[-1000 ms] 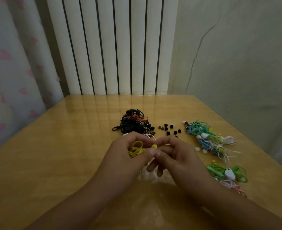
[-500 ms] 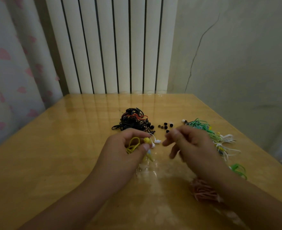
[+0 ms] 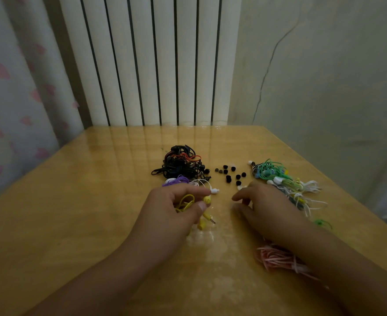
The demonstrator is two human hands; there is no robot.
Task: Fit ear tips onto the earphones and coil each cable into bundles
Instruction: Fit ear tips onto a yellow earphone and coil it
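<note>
Single head-worn wide-angle view, looking forward and down across table point(image 3: 78, 201) toward radiator point(image 3: 151, 60); both forearms enter from bottom edge (close range, edges distorted).

It looked like a home: a heart-patterned curtain point(image 3: 10, 92), a white radiator point(image 3: 151, 65), a cracked wall point(image 3: 324, 76) and a glossy wooden worktop point(image 3: 74, 201)
</note>
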